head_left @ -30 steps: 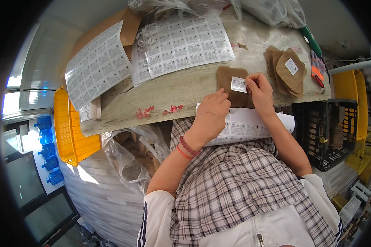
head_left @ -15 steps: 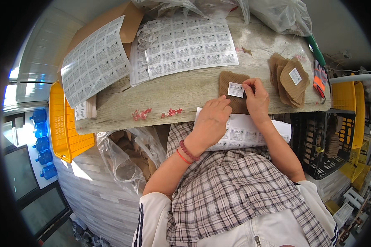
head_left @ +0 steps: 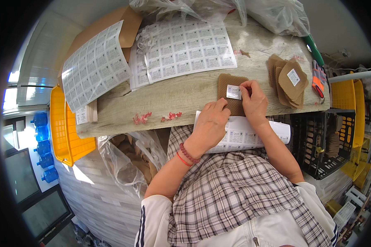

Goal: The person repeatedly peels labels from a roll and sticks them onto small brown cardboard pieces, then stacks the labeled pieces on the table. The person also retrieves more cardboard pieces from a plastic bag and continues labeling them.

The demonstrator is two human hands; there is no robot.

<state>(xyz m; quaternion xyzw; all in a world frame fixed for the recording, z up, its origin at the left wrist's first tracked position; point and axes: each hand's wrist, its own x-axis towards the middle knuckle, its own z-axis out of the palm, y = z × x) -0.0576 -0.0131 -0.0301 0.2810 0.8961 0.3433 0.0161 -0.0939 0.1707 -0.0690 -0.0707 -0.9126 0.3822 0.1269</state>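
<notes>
Since half a second ago, your hands have barely moved; the white label (head_left: 233, 92) now lies flatter on the brown pad (head_left: 231, 94). Your right hand (head_left: 254, 101) presses its fingertips on the label's right edge, gripping nothing. Your left hand (head_left: 210, 124) rests loosely curled just below the pad, fingertips touching its lower edge. The pad lies on the wooden table (head_left: 173, 96), between both hands.

The counter (head_left: 185, 96) at centre frame is pale, matt wood with rough grain. On it lie a brown woven-textured pad (head_left: 231, 99) bearing a white paper label (head_left: 233, 92), and smooth paper label sheets (head_left: 181, 47). Glossy clear plastic bags (head_left: 276, 14) crumple at the upper right.
</notes>
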